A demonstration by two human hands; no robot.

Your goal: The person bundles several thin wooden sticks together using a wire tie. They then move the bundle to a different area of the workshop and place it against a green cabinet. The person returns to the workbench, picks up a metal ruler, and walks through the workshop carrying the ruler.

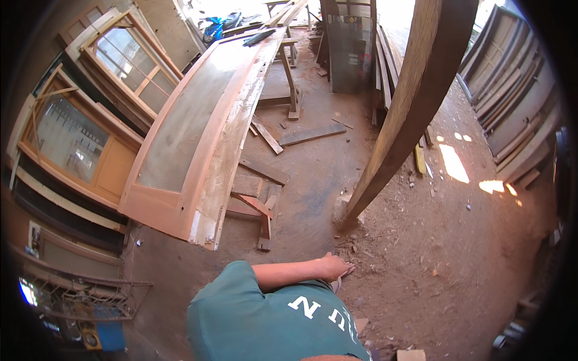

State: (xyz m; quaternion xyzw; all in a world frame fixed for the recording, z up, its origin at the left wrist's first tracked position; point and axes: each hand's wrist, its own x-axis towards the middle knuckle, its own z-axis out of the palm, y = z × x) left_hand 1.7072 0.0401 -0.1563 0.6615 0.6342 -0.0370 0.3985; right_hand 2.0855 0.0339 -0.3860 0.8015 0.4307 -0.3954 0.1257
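Note:
From a green sleeve, my left forearm reaches across in front of my body toward the right. My left hand (332, 266) ends up low, close to a sandalled foot (338, 284) over the dusty floor. Its fingers are small and hard to separate, and I can make out no tool in it. My right hand is out of view; a sliver of skin shows at the lower edge. Ahead on the left, a wooden door with a greyish panel (189, 120) lies across trestles (265, 216), apart from my left hand. On its far end rests a dark object (259, 37).
A slanting wooden post (397, 114) stands ahead to the right on a block. Loose boards (313, 133) and wood scraps litter the floor. Glazed wooden frames (78, 141) lean along the left, and stacked frames (500, 78) stand at the right. A blue motorbike (217, 29) is at the back.

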